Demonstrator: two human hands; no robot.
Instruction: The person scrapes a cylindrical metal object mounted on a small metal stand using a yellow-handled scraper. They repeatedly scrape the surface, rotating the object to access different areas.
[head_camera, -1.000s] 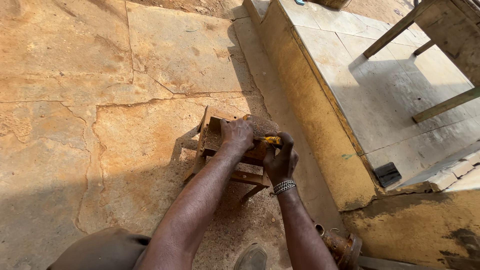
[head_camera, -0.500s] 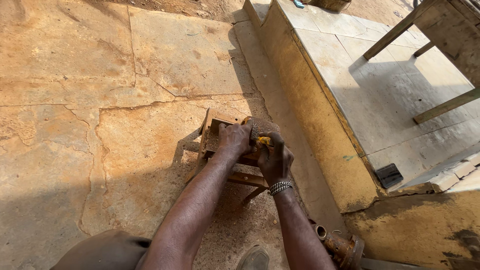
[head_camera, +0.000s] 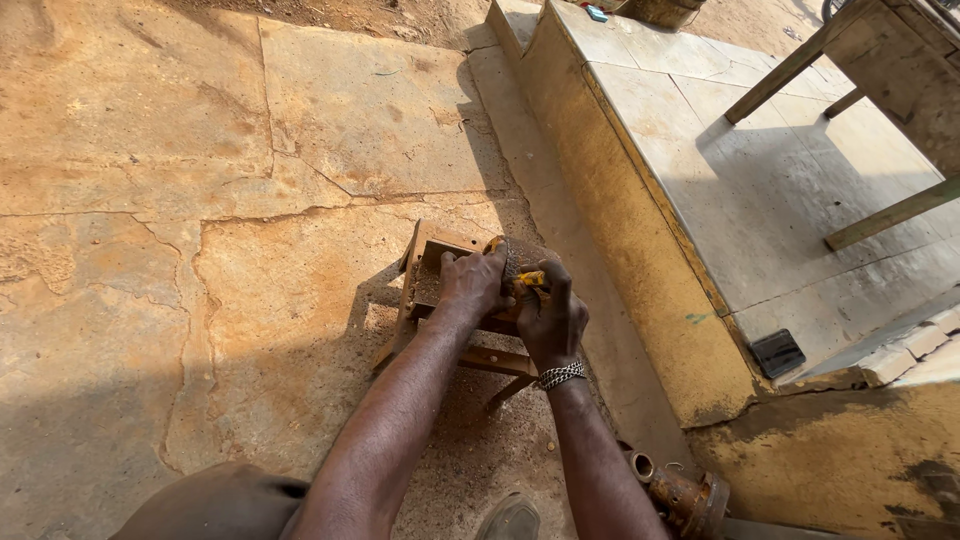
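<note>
While both hands bear down on a small rusty metal frame (head_camera: 450, 300) standing on the cracked stone floor (head_camera: 250, 200), the left hand (head_camera: 472, 283) lies flat and closed over its top. The right hand (head_camera: 550, 318), just beside it, is clamped on a yellow-handled tool (head_camera: 530, 278) whose long axis runs leftward toward the left hand. A raised tiled step (head_camera: 700, 180) lies to the right.
</note>
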